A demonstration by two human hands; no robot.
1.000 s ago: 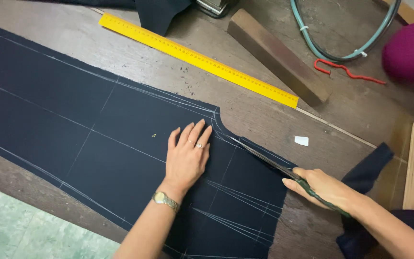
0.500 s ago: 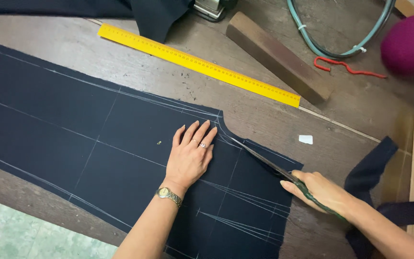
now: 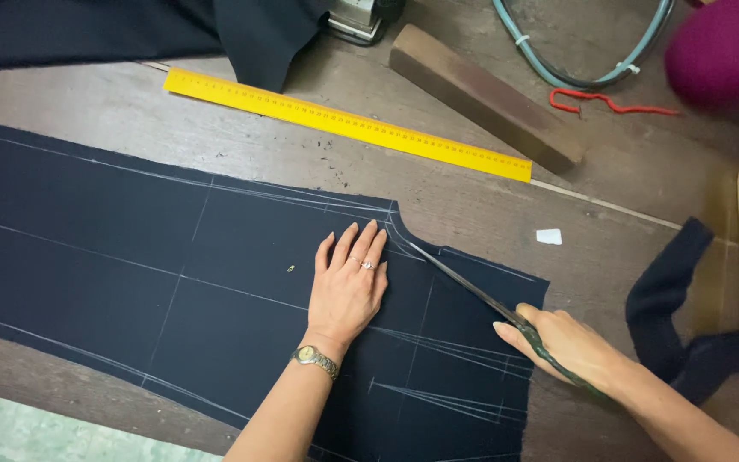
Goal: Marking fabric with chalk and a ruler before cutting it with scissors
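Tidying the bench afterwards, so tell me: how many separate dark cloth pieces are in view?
3: the chalk-marked panel under both hands, a folded piece at the top edge, a cut strip at right. More may lie out of frame.

I see a worn brown wooden table (image 3: 660, 184) carrying chalk-marked dark navy cloth (image 3: 130, 274). A yellow ruler (image 3: 344, 124) lies beyond it. Farther back rest a wooden block (image 3: 485, 96) and a small white chalk piece (image 3: 549, 236).
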